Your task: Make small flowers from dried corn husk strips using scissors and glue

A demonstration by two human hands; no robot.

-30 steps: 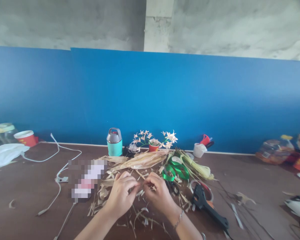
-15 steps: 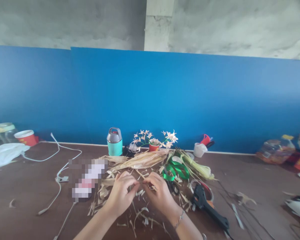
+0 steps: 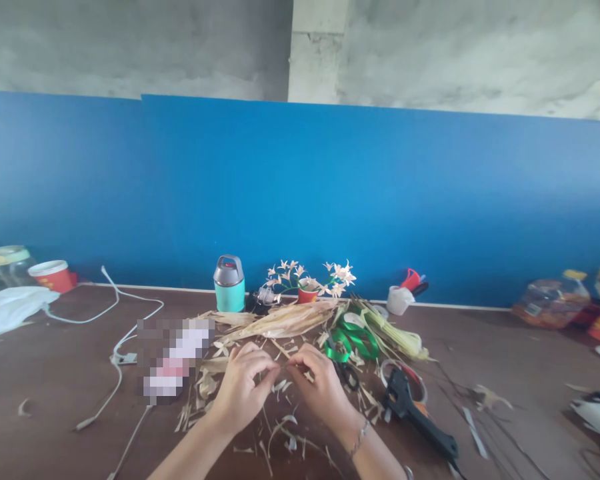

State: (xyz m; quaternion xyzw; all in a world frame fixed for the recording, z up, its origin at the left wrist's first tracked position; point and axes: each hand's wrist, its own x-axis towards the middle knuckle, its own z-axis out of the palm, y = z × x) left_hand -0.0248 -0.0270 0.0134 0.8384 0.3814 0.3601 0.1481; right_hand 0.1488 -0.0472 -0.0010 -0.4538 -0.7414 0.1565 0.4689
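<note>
Over the middle of the table, my left hand (image 3: 247,387) and my right hand (image 3: 319,387) face each other, thumbs pinched against fingers. A small gap separates the fingertips. Whatever they pinch is too small to make out. Dry husk scraps (image 3: 290,427) lie scattered beneath and around them. Just beyond is a pile of dried corn husks (image 3: 285,321). Green ribbon (image 3: 363,337) lies past my right hand, and dark scissors (image 3: 350,377) lie beside that hand, partly hidden.
A black glue gun (image 3: 420,417) rests by a tape roll (image 3: 423,383) on the right. At the back stand a turquoise flask (image 3: 230,293), pale husk flowers (image 3: 343,273) in a red cup (image 3: 307,291), and a white cup (image 3: 399,301). White cables (image 3: 117,333) run along the left.
My fingertips have drawn slightly apart, the right hand shifting a little to the right. The objects on the table have not moved.
</note>
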